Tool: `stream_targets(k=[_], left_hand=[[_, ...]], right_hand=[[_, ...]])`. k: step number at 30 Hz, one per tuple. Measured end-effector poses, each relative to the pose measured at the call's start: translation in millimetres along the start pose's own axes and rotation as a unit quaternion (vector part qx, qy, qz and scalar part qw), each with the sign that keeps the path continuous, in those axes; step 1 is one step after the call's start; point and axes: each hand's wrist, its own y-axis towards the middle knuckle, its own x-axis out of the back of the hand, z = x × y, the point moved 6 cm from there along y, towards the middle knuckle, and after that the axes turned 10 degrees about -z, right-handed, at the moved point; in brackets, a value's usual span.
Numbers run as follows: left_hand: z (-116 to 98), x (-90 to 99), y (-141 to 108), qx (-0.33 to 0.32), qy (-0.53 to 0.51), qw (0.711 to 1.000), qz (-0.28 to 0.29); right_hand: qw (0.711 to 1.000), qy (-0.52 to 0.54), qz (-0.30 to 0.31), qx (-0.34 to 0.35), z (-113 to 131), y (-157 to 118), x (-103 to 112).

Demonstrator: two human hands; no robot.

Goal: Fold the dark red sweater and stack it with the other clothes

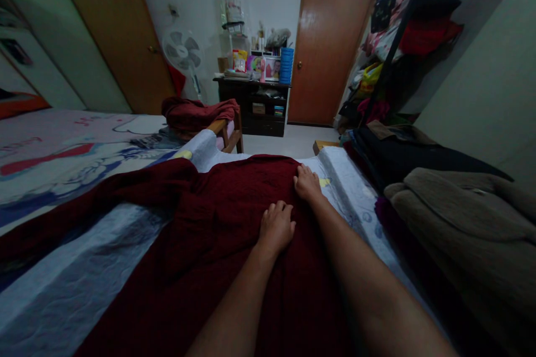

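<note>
Dark red garment (247, 195) spread on pale blue bed cover (352, 189). My left hand (277, 227) rests on it, fingers spread loosely, grasping nothing visible; right hand (307, 183) curled at right edge, can't tell if pinching. Risk: uneven drag could ruck cloth, twist trailing sleeve (125, 187).

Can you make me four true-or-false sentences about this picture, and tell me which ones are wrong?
1. The left hand and right hand are both on the dark red garment. True.
2. The garment's sleeve reaches toward the picture's right edge. False: the sleeve reaches toward the left edge.
3. A fan stands left of the dark cabinet. True.
4. The blue container sits on the floor. False: the blue container sits on the cabinet.
</note>
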Motion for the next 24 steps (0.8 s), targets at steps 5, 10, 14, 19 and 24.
stream_targets(k=[5,10,14,19,24], left_hand=[[-2,1.3,-2,0.006,0.001,1.0,0.009],[2,2.7,-4,0.02,0.006,0.999,-0.029],[9,-3.7,-6,0.046,0.002,0.999,-0.02],[8,-5.3,-7,0.048,0.005,0.999,-0.002],[7,-4.0,-7,0.048,-0.001,0.999,0.004]], right_hand=[[0.999,-0.009,0.049,0.007,6,9,-26],[0.999,0.006,0.043,0.003,2,6,-37],[0.998,0.053,0.029,-0.023,-3,18,-28],[0.992,0.045,-0.031,-0.113,-27,42,-14],[0.978,0.044,-0.032,-0.2,-48,60,-23]])
